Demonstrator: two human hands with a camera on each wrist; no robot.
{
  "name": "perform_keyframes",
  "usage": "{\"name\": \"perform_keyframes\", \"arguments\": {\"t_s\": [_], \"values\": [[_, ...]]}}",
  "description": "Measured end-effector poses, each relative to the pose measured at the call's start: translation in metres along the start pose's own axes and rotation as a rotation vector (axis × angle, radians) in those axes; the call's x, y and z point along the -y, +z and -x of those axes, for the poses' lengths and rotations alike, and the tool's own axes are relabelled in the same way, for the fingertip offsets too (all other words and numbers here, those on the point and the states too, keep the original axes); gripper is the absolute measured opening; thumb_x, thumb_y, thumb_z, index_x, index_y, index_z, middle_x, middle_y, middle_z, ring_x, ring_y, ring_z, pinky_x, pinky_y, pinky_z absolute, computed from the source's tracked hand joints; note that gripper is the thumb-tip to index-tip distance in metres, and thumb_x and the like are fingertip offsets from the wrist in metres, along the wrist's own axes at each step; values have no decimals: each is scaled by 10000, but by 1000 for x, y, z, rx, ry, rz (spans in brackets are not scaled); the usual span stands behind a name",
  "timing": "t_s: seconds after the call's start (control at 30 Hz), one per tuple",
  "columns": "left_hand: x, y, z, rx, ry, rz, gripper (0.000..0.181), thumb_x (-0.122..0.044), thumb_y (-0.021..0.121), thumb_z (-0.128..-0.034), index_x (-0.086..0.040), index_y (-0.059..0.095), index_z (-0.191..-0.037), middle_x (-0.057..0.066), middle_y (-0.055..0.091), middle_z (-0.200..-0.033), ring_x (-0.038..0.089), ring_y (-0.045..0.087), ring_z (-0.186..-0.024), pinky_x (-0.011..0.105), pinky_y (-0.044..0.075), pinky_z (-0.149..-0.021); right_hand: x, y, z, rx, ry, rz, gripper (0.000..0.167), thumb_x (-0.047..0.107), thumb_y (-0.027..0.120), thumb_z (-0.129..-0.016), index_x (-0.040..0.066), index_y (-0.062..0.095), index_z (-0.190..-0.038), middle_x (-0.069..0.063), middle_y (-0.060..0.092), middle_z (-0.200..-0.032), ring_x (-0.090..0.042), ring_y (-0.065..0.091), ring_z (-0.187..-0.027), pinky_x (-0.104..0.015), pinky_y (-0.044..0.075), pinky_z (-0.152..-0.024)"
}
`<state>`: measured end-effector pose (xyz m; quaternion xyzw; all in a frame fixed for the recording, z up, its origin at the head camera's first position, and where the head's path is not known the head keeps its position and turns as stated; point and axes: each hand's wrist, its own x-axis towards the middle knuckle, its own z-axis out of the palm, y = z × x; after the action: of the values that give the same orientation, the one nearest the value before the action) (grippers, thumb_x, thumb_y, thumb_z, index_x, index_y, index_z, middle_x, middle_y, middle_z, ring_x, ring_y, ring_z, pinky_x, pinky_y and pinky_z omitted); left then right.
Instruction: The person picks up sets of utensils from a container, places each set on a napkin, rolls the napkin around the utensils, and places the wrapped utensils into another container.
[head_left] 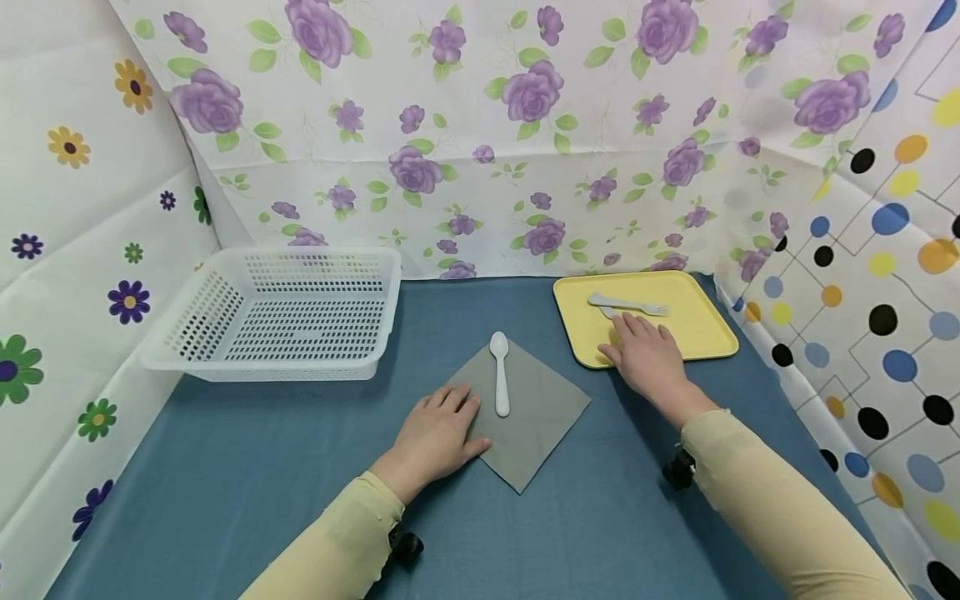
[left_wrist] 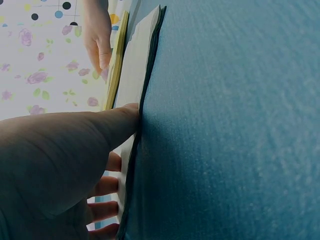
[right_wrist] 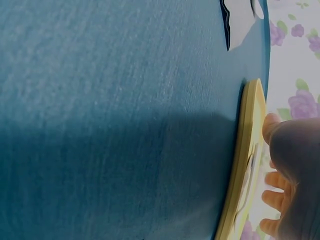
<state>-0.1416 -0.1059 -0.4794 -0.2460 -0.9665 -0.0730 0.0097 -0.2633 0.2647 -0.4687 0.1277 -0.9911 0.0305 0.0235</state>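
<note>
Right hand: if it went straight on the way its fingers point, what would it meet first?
Probably the fork on the yellow tray, or the pale piece partly showing beside it; how high the right hand is above them is unclear.

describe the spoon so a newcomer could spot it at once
On the blue tablecloth, find the grey napkin touched by the left hand. The white spoon lies on it, the only visible utensil off the yellow tray.
</note>
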Motion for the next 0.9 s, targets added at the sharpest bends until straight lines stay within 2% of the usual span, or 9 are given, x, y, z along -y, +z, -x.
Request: {"name": "perform_keyframes", "arguments": {"t_s": [0.23, 0.37, 0.63, 0.73, 0.9], "values": [[0, -1, 1, 0, 0, 8, 670, -501, 731, -1070, -59, 607, -1558, 206, 540, -1613, 440, 504, -1490, 607, 443, -1207, -1, -1, -1, -68, 6, 12, 660, 397, 578, -1170, -67, 467, -1626, -309, 536, -1570, -489, 494, -1467, -717, 375, -1203], [0, -1, 0, 1, 0, 4, 675, -498, 733, -1069, -59, 601, -1564, 205, 540, -1614, 435, 506, -1489, 605, 445, -1205, -1, 1, -2, -91, 12, 16, 642, 393, 583, -1168, -78, 499, -1597, -322, 563, -1524, -508, 536, -1410, -708, 428, -1158], [0, -1, 0, 5, -2, 5, 678, -501, 727, -1072, -62, 596, -1572, 205, 537, -1618, 429, 501, -1495, 602, 441, -1210, -4, 3, -6, -92, 45, 23, 549, 388, 578, -1172, -64, 577, -1483, -330, 589, -1434, -543, 574, -1295, -727, 471, -1080], [0, -1, 1, 3, -2, 2, 674, -494, 737, -1068, -60, 601, -1565, 204, 542, -1613, 424, 507, -1491, 595, 446, -1207, -4, 4, -7, -85, 55, 36, 478, 362, 597, -1167, -54, 604, -1402, -325, 605, -1376, -535, 593, -1237, -719, 497, -1034], [-1, -3, 2, -7, 3, -3, 663, -476, 753, -1061, -53, 611, -1552, 207, 552, -1599, 421, 519, -1477, 586, 463, -1193, -4, 3, -9, -78, 56, 50, 417, 303, 622, -1157, -56, 614, -1368, -317, 623, -1300, -520, 622, -1145, -699, 534, -952]]}}
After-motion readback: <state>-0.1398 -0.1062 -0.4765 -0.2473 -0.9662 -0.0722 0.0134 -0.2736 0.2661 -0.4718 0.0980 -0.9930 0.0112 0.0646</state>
